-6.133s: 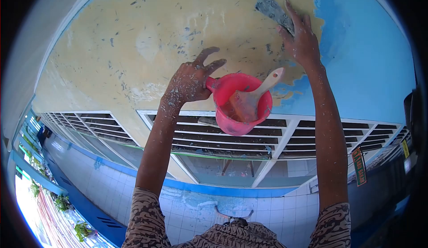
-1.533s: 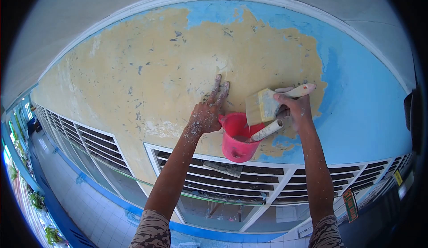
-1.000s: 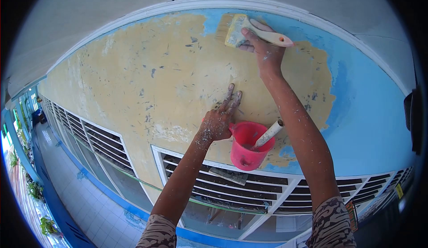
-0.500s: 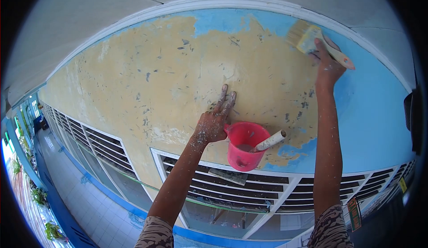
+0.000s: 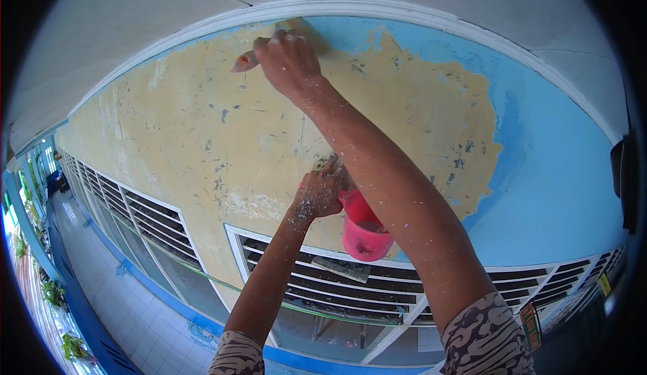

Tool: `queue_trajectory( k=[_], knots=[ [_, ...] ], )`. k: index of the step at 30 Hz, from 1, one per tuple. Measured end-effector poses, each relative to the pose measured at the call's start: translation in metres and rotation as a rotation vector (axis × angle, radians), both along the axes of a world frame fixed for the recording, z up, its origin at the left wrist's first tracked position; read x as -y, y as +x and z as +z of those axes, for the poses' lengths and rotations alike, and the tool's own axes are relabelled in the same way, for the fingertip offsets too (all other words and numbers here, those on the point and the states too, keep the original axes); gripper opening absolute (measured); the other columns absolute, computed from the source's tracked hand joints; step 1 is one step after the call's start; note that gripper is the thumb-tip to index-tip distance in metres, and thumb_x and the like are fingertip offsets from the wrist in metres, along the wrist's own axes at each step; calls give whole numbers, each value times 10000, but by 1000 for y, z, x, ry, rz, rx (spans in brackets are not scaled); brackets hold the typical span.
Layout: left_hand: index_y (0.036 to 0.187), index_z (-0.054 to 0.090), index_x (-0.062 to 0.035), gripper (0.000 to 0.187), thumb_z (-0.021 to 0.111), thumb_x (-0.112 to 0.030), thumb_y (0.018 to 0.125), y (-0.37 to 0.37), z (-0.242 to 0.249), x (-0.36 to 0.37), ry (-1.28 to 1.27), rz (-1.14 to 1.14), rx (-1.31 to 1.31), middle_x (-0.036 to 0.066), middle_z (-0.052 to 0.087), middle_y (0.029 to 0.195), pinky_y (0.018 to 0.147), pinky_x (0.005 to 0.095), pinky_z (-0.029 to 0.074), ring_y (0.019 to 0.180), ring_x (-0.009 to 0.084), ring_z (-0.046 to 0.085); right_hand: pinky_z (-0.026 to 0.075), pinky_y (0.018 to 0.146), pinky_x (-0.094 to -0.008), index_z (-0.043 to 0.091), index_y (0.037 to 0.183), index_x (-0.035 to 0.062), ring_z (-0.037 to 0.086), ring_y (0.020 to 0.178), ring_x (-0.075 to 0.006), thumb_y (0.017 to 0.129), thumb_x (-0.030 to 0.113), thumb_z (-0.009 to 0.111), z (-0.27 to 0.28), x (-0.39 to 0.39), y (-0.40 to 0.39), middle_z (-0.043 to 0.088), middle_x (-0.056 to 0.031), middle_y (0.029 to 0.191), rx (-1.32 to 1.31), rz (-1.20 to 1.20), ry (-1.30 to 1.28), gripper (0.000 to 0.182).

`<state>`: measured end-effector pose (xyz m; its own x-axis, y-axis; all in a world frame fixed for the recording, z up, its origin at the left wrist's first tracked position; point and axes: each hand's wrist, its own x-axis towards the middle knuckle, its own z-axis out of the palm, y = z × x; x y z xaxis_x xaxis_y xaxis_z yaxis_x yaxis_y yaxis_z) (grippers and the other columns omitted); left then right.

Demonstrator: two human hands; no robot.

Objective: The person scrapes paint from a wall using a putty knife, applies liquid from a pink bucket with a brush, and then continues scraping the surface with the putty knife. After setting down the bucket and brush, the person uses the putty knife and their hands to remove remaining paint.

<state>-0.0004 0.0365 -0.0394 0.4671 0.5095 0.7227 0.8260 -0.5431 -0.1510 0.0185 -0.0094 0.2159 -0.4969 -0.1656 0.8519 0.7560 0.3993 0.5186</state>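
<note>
I see the right hand (image 5: 286, 61) clenched round the brush (image 5: 244, 60) near the wall's (image 5: 202, 139) top edge (only the handle tip shows). The left hand (image 5: 317, 193) grips the pink bucket (image 5: 364, 237), fingertips against the wall above the louvred window (image 5: 337, 287).

right hand (image 5: 288, 61) swept brush (image 5: 246, 60) leftward across wall, forearm now covering bucket (image 5: 364, 230)

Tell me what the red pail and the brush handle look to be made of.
The red pail, held by the left hand, looks like moulded plastic: smooth, evenly coloured, slightly translucent wall. The brush handle, jutting from the right hand, looks like pale wood with an orange tip, though too little shows to be sure.
</note>
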Motion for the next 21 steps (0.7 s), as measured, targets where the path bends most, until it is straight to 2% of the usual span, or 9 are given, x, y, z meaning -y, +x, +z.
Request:
queue_trajectory(
  k=[4,7,8,10,11,13,16,18,21],
  knots=[
    [1590,350,-102,956,772,-281,751,-4,-9,-17,111,-97,-11,253,197,1678,822,478,612,1120,412,685,595,740,-476,738,940,79,731,836,-369,823,67,657,6,3,-18,716,-192,843,-62,293,-105,143],
    [1607,322,-127,986,783,-283,750,5,13,22,143,-80,101,237,172,1689,807,475,617,1101,414,692,582,748,-446,753,919,145,734,769,-340,774,156,710,19,-5,25,727,-142,762,-371,496,-161,152],
    [1628,279,-154,1040,802,-288,739,10,27,41,33,-138,181,216,148,1701,790,472,620,1092,417,694,591,748,-425,754,922,110,737,747,-351,751,176,762,25,-10,54,747,-154,806,-441,531,-186,183],
    [1635,257,-161,1067,809,-289,732,10,27,39,10,-147,187,206,144,1704,786,467,621,1088,417,696,605,675,-373,733,946,5,749,709,-237,727,174,859,23,-9,127,758,-131,801,-538,588,-140,304],
    [1643,236,-169,1093,816,-289,724,9,27,38,-9,-150,194,196,140,1708,782,463,622,1083,417,698,605,596,-333,713,994,-40,717,703,-174,752,134,869,23,-24,169,742,-116,849,-594,748,-239,336],
    [1644,232,-169,1096,817,-296,726,10,26,36,31,-165,188,194,140,1708,780,460,624,1078,418,700,618,578,-292,698,1048,-50,698,730,-168,795,75,842,11,12,242,720,-111,945,-773,925,-423,316],
    [1645,228,-171,1101,819,-309,727,10,26,37,63,-167,189,192,140,1709,779,458,625,1068,419,703,641,657,-329,713,1171,-57,695,752,-179,840,120,819,-9,66,363,716,-119,962,-934,754,-297,390],
    [1646,226,-172,1112,824,-329,721,10,26,37,35,-160,191,194,134,1709,786,462,626,1117,422,685,654,699,-341,730,1153,-45,710,795,-190,839,131,817,-18,75,427,722,-153,1003,-983,628,-201,370],
    [1648,216,-168,1123,825,-337,719,11,25,35,129,-145,165,191,116,1712,792,464,628,1175,422,658,657,715,-353,741,1138,-36,715,812,-199,846,139,812,-25,89,455,725,-162,1020,-1034,452,23,348]
  ],
)
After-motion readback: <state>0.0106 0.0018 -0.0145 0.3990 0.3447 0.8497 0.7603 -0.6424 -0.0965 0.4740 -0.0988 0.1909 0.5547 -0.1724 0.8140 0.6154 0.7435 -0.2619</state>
